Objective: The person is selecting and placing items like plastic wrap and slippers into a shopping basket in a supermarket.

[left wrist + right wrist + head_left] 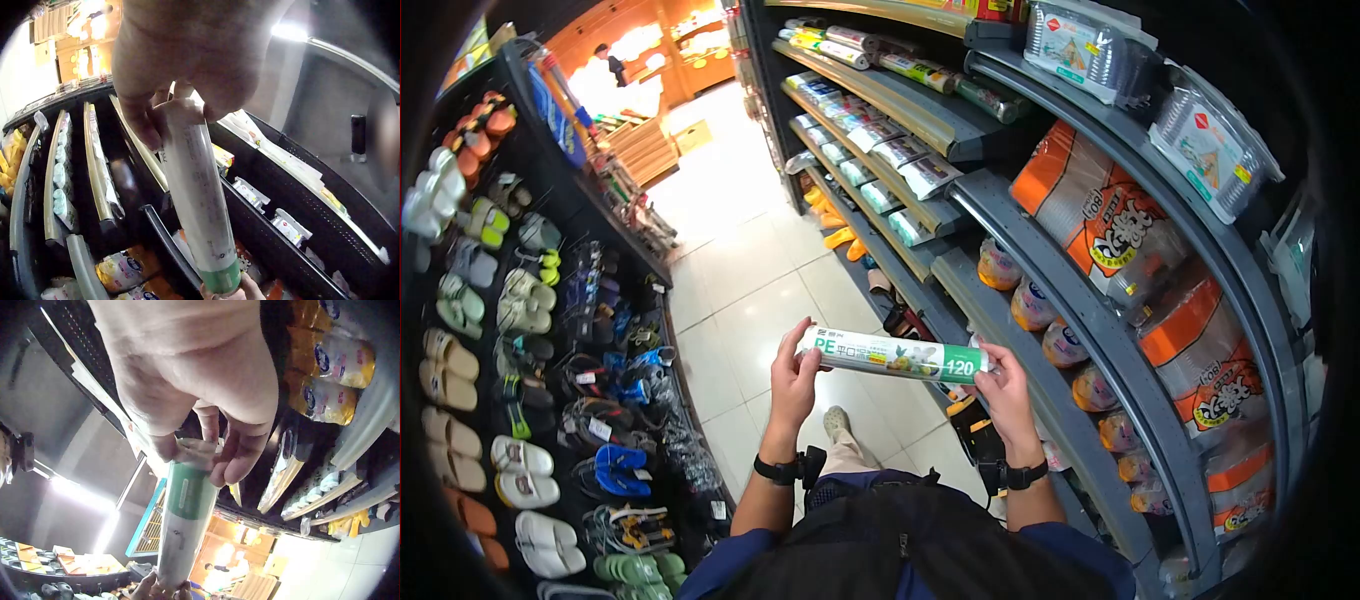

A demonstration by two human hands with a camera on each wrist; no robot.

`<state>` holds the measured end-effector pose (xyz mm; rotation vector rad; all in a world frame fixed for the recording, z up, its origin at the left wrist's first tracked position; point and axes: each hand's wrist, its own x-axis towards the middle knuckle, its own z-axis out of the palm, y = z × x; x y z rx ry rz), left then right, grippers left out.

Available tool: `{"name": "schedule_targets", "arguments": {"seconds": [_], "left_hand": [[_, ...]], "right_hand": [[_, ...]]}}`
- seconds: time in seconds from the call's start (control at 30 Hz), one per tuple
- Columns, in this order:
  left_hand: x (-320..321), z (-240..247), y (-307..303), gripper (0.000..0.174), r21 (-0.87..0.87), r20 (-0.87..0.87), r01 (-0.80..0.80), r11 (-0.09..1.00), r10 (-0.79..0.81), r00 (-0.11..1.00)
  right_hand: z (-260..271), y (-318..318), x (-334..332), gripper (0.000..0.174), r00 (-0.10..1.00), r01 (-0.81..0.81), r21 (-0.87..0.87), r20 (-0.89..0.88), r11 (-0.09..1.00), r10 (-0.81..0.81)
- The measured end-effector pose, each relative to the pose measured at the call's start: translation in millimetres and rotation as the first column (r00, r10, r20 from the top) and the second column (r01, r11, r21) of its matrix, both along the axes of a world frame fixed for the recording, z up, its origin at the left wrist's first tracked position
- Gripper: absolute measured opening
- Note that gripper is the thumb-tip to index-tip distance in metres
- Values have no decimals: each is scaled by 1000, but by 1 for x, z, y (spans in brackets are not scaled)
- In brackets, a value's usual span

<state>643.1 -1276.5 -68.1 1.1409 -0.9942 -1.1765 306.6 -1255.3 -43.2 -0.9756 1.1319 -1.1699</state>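
Note:
A roll of PE bags, white and green with "120" printed on its label, is held level in front of the body. My left hand grips its left end, thumb on the near side. At the green end, my right hand pinches the roll between thumb and fingers. From the left wrist view, the roll runs away from the left hand toward the other hand's fingertips. In the right wrist view the right hand holds the green end of the roll.
Shelves on the right carry orange-labelled packs, clear plastic containers, round wrapped packs and more rolls. Racks of slippers line the left. A tiled aisle runs between them toward a distant person.

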Motion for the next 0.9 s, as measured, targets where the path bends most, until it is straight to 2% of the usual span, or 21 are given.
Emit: {"name": "schedule_targets", "arguments": {"seconds": [0.1,0.3,0.4,0.53,0.7,0.83,0.9], "left_hand": [[30,-9,-44,46,1,-98,-28,1000,28,995],[107,-21,-138,44,-46,-100,40,998,-45,994],[136,-7,-177,50,-32,13,65,997,-65,998],[163,-8,-221,55,-34,88,105,994,-101,991],[175,-8,-277,60,-76,91,113,991,-106,990],[168,0,-331,67,-119,52,139,983,-134,990],[162,10,-365,67,-192,144,180,965,-153,978]], "right_hand": [[-4,-40,39,46,1000,23,-3,-15,1000,-23],[1,-128,128,45,993,116,-9,-35,993,-116],[2,-166,163,41,960,253,-91,-100,963,-261],[0,-206,194,39,935,311,-140,-131,940,-329],[-10,-251,215,38,917,340,-179,-153,923,-368],[-1,-284,221,44,899,384,-206,-137,900,-415],[6,-307,219,49,877,394,-302,-158,868,-454]]}}
